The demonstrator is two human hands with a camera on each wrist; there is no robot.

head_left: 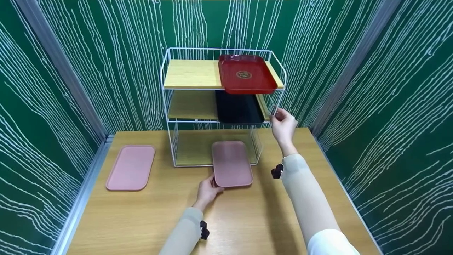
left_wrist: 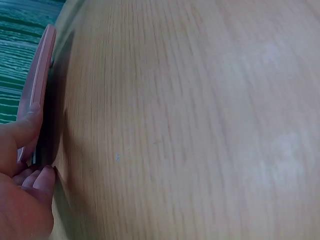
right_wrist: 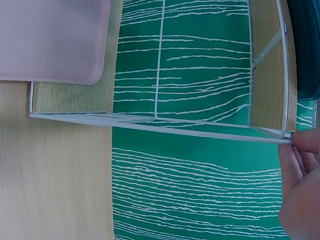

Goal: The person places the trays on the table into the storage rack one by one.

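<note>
While the left hand [head_left: 207, 189] grips the near left corner of a pink tray [head_left: 231, 163], thumb on top and fingers tucked under the rim, the tray sits half inside the bottom level of the white wire rack [head_left: 166, 106] and half sticking out over the wooden table [head_left: 247, 219] toward the near edge. From the left wrist view you can see the tray's edge is lifted a bit off the wood on that side.

The right hand [head_left: 283, 125] is up at the rack's front right corner post, at about the middle shelf, fingers and thumb pinched on the wire. The right wrist camera shows the fingertips [right_wrist: 300, 150] right on that wire.

On the rack's top shelf there's a red tray [head_left: 246, 73] pushed to the right side, overhanging the front edge a little. A black tray [head_left: 239, 108] sits on the middle shelf right under it.

A second pink tray [head_left: 131, 167] lies flat near the table's left edge, well apart from the rack.
</note>
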